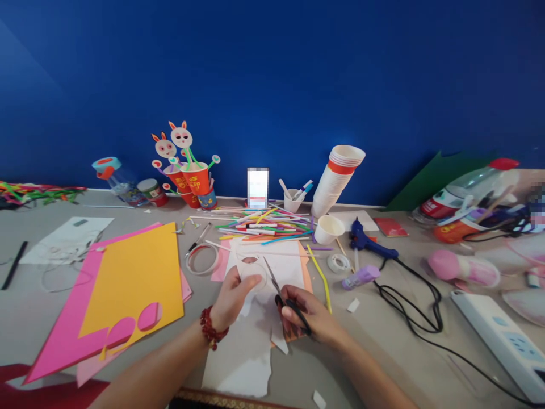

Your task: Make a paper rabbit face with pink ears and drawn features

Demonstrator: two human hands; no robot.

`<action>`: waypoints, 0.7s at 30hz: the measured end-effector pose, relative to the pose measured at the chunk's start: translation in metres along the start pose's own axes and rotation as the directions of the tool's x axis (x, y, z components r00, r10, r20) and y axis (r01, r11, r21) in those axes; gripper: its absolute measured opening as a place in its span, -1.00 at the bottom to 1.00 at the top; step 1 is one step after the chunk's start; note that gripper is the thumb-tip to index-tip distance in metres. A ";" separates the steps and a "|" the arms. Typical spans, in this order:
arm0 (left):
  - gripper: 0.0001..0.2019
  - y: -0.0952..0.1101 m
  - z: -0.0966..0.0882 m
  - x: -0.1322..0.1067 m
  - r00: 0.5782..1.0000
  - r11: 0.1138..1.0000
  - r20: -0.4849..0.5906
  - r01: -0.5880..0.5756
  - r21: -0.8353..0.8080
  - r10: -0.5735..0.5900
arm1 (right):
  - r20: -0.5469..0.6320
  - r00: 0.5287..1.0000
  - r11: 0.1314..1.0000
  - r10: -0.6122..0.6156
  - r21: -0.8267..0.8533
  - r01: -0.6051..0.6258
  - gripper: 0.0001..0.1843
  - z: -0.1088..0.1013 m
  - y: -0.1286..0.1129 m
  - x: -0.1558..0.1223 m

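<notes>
My left hand (233, 298), with a red bead bracelet at the wrist, pinches a small white paper piece (256, 272) between thumb and fingers. Its outline is hard to make out against the white sheets under it. In my right hand (313, 313) is a pair of scissors (305, 319) with black handles. The blades point up and to the left, just right of the white piece; I cannot tell whether they touch it. Below both hands lies a torn white paper sheet (240, 363), with a pointed scrap (279, 341) by its right edge.
Yellow card (140, 272) on pink sheets lies left. Behind are coloured sticks and pens (259, 224), red cups with rabbit faces (196, 180) and stacked paper cups (336, 179). At right are a blue glue gun (370, 243), its black cable and a power strip (502, 341).
</notes>
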State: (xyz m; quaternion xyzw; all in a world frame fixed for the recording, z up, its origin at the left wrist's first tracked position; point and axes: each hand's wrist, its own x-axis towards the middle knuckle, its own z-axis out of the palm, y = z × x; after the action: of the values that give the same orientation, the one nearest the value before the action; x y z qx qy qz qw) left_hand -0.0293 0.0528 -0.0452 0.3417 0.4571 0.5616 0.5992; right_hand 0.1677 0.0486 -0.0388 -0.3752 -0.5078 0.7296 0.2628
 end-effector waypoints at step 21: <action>-0.76 0.002 0.001 0.000 0.997 0.999 0.068 -0.028 -0.038 0.030 | -0.002 0.998 0.996 0.061 -0.057 -0.061 -0.32 -0.003 0.003 0.001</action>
State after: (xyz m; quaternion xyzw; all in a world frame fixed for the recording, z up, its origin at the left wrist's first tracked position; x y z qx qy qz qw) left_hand -0.0288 0.0531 -0.0427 0.3561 0.4207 0.5665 0.6126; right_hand 0.1694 0.0503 -0.0424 -0.3980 -0.5167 0.7224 0.2296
